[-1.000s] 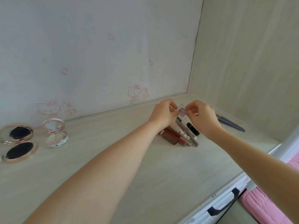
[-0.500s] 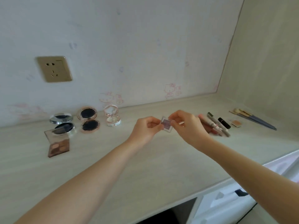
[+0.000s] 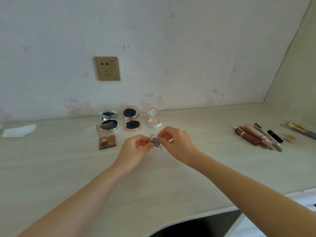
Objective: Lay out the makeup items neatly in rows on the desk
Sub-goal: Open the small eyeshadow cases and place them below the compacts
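A small clear square eyeshadow case with a mauve pan is pinched between my left hand and my right hand, just above the desk. Behind it stand three open round compacts in a row: silver, rose-gold and a small white one. An open brown eyeshadow palette lies to the left of my hands. At the right lie several lip and pencil sticks side by side.
Makeup brushes and a small orange-topped item lie at the far right near the side wall. A white tissue sits at the far left. A wall socket is above the compacts. The desk's front edge curves inward below.
Both hands have carried the small square case leftward from the stick pile to just in front of the compacts. My view has swung left with them.
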The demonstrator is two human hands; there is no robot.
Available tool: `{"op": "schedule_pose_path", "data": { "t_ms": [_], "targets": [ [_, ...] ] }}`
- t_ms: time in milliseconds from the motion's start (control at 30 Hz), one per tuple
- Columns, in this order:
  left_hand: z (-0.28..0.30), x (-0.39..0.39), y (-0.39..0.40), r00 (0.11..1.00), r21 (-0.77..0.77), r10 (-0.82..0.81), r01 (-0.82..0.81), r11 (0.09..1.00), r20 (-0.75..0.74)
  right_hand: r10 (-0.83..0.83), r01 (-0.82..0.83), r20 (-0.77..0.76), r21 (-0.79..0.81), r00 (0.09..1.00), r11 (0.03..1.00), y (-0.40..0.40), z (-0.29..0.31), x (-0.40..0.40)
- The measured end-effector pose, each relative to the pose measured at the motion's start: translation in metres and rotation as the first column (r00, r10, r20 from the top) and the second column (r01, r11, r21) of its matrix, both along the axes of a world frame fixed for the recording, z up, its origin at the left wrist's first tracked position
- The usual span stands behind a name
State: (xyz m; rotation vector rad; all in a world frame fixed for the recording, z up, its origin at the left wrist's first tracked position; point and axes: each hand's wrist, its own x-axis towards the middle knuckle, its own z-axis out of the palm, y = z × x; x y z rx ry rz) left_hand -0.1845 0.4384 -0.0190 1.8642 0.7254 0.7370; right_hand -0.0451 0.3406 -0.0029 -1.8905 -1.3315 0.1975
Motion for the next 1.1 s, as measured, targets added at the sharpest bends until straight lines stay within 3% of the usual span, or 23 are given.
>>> {"op": "schedule_pose_path", "data": {
  "t_ms": [133, 267, 400, 567, 733, 967, 1100],
  "targets": [
    [-0.004, -0.017, 0.013, 0.999, -0.043, 0.044, -0.043, 0.998, 0.025, 0.029, -0.029, -0.012, -0.011, 0.999, 1.0, 0.02, -0.003, -0.013],
    [-0.01, -0.025, 0.018, 0.992, -0.189, 0.087, -0.069, 0.979, 0.091, 0.068, -0.068, -0.01, -0.007, 0.998, 0.998, 0.031, -0.005, -0.022],
    [-0.013, -0.029, 0.019, 0.971, -0.376, 0.102, -0.014, 0.927, 0.215, 0.133, -0.133, 0.086, 0.004, 0.987, 0.991, 0.035, -0.01, -0.03],
    [-0.018, -0.03, 0.026, 0.942, -0.467, 0.159, -0.003, 0.884, 0.295, 0.21, -0.199, 0.224, -0.067, 0.952, 0.978, 0.033, -0.019, -0.04],
    [-0.016, -0.032, 0.024, 0.947, -0.495, 0.112, 0.056, 0.867, 0.302, 0.181, -0.165, 0.321, -0.076, 0.93, 0.983, 0.033, -0.017, -0.046],
    [-0.009, -0.04, 0.026, 0.886, -0.666, 0.083, 0.277, 0.693, 0.456, 0.172, -0.19, 0.284, 0.037, 0.943, 0.981, 0.03, -0.007, -0.048],
    [-0.008, -0.041, 0.025, 0.889, -0.662, 0.029, 0.318, 0.679, 0.457, 0.176, -0.208, 0.295, 0.079, 0.939, 0.975, 0.026, -0.003, -0.046]
  ]
}}
